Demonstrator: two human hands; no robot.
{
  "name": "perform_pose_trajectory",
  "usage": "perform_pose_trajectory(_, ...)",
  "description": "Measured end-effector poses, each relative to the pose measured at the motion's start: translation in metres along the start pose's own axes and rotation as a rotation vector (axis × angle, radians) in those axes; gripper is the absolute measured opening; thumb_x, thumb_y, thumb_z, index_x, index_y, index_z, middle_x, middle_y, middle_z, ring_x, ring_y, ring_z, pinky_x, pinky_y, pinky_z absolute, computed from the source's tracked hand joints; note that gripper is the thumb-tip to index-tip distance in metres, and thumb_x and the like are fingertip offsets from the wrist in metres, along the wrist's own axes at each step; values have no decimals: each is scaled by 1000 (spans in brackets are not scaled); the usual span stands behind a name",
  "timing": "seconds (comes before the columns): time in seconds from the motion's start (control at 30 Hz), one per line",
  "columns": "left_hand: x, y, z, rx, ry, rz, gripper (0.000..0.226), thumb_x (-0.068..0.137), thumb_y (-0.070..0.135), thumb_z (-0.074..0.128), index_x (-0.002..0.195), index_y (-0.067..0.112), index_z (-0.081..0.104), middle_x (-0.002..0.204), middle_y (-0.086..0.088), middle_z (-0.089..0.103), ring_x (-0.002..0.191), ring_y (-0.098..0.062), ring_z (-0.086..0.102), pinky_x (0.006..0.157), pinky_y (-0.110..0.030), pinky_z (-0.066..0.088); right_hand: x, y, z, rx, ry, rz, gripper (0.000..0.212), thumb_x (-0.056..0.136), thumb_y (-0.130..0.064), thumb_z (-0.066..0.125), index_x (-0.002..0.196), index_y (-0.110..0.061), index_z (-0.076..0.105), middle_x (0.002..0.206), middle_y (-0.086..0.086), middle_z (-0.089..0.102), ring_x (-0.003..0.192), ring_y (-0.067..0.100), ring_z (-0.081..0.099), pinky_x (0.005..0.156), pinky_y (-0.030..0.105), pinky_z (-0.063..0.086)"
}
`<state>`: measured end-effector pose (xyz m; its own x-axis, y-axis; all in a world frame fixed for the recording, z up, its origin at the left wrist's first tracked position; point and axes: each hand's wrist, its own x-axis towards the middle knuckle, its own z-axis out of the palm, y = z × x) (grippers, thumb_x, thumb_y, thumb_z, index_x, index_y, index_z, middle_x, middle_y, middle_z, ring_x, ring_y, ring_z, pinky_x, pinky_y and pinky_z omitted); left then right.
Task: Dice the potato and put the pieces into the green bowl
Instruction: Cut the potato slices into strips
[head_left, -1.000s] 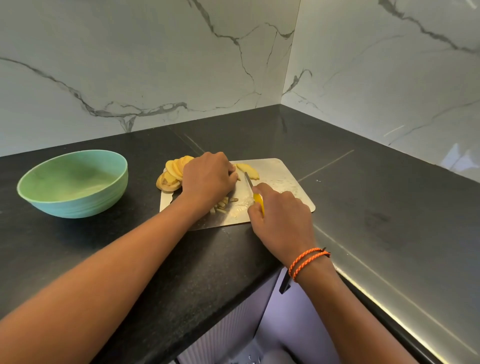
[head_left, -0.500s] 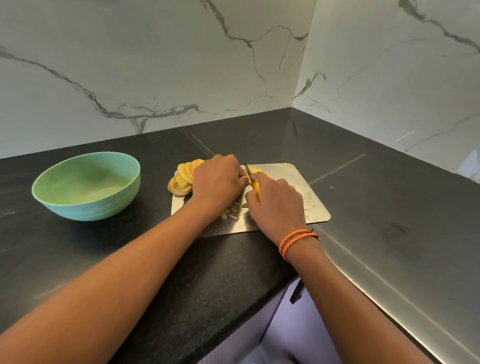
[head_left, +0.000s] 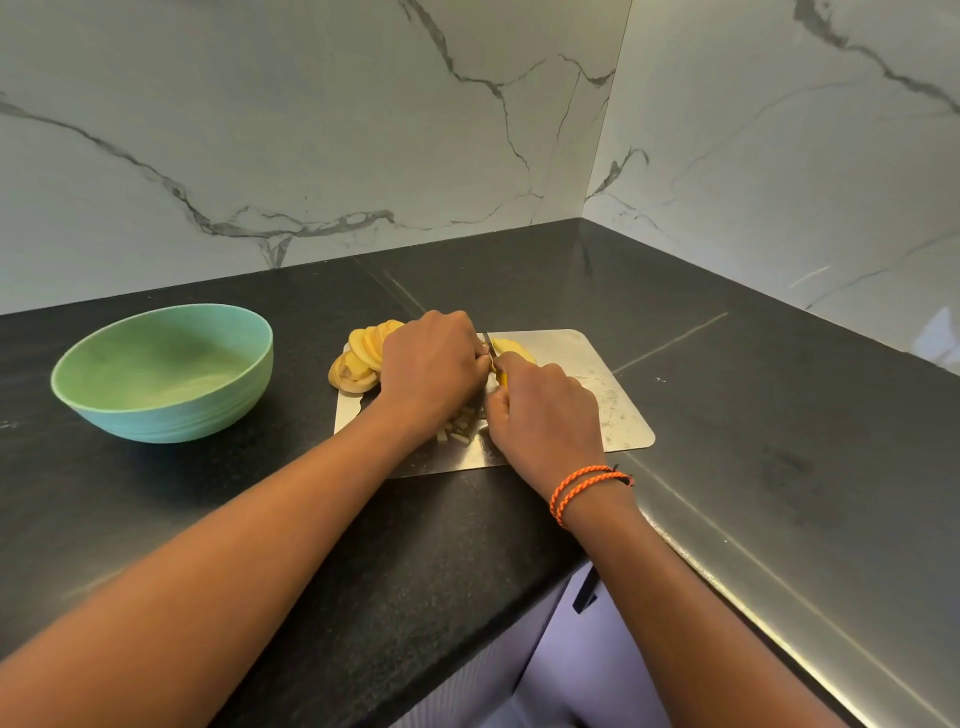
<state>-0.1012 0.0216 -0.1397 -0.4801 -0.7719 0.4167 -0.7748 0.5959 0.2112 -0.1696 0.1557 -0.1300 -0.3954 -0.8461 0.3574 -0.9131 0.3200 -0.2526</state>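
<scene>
The right hand (head_left: 545, 410) is curled round the knife (head_left: 500, 373), of which only a strip of yellow handle and a sliver of blade show just past the knuckles. The left hand (head_left: 431, 364) lies knuckles-up right beside that blade, fingers bent down over potato that it hides; whether it pinches or merely presses the piece cannot be told. The two hands nearly touch, so the plainest risk is the blade catching a left fingertip, since the cutting line runs hard against those curled fingers and is screened from above by both hands. Behind the left hand a fan of slices (head_left: 363, 358) leans partly off the far left corner of the board (head_left: 613, 415); a nudge from the wrist could likely tip them onto the counter (head_left: 311, 519). A few more slices (head_left: 511, 348) lie just beyond the knife tip. Small cut sticks (head_left: 460, 428) sit on the near side between the two wrists, where a forearm drag might sweep them off the board's front edge. The board looks thin and smooth, so it may slide under a firm push. The bowl (head_left: 166, 371) stands well to the left of the left hand, with no pieces in it, so every piece must be carried across open counter, and some could drop on the way.
</scene>
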Motion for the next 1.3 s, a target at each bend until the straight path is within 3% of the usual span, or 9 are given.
perform_pose_trajectory(0.1, 1, 2, 0, 1, -3, -12, 26, 96, 48, 65, 98, 28, 82, 81, 7, 72, 65, -11, 61, 50, -27, 44, -1, 1, 0, 16, -17, 8, 28, 103, -30, 43, 124, -21, 60, 78, -5, 39, 74, 21, 45, 67, 33, 35)
perform_pose_trajectory(0.27, -1, 3, -2, 1, -16, -26, 25, 95, 44, 64, 98, 27, 82, 79, 7, 73, 66, -14, 63, 55, -32, 53, -16, 5, -5, 61, -27, -3, 33, 103, -35, 44, 131, -24, 58, 92, 2, 59, 82, 24, 56, 68, 34, 40)
perform_pose_trajectory(0.43, -5, 7, -5, -3, -11, -14, 25, 98, 43, 65, 99, 24, 82, 78, 5, 73, 63, -13, 60, 49, -26, 38, -38, 16, -12, 35, -35, -18, 41, 103, -35, 42, 142, -26, 50, 96, 3, 64, 87, 23, 59, 70, 35, 41)
perform_pose_trajectory(0.63, -8, 5, -5, -35, 3, -10, 22, 98, 41, 68, 95, 25, 83, 78, 6, 73, 62, -11, 59, 49, -25, 39, -49, 27, -24, 85, 31, -9, 42, 102, -36, 45, 144, -30, 52, 94, 1, 67, 80, 17, 53, 67, 34, 40)
perform_pose_trajectory(0.77, -9, 5, -6, -84, 64, 1, 19, 94, 41, 76, 88, 25, 84, 79, 6, 75, 67, -11, 63, 58, -29, 54, -22, 42, -31, 95, 155, 58, 41, 97, -33, 51, 137, -32, 59, 95, 9, 71, 93, 34, 63, 76, 40, 47)
perform_pose_trajectory(0.87, -9, 4, -4, -105, 52, 21, 17, 95, 41, 76, 94, 25, 84, 86, 6, 77, 70, -11, 64, 60, -29, 51, 10, 58, -29, 143, 154, 134, 39, 95, -32, 52, 132, -30, 64, 102, 9, 73, 99, 36, 65, 82, 42, 50)
perform_pose_trajectory(1.0, -6, -1, -3, -162, -47, 159, 16, 99, 38, 71, 110, 36, 82, 115, 12, 78, 84, -10, 67, 63, -30, 54, 30, 79, -19, 108, 173, 84, 41, 95, -28, 50, 134, -28, 62, 95, 8, 73, 91, 35, 65, 71, 39, 44)
perform_pose_trajectory(1.17, 5, -5, -9, -223, -79, 169, 15, 98, 30, 73, 110, 37, 76, 117, 13, 74, 96, -11, 69, 77, -34, 58, 31, 90, -6, 160, 300, 148, 40, 96, -26, 50, 134, -25, 63, 95, 11, 73, 88, 36, 65, 72, 40, 47)
perform_pose_trajectory(1.3, 16, 5, -6, -210, -262, 269, 58, 97, 3, 66, 143, 38, 57, 151, 12, 56, 138, -17, 51, 100, -34, 50, 35, 84, -2, 153, 313, 145, 39, 96, -27, 50, 133, -24, 63, 94, 13, 71, 85, 37, 64, 70, 40, 48)
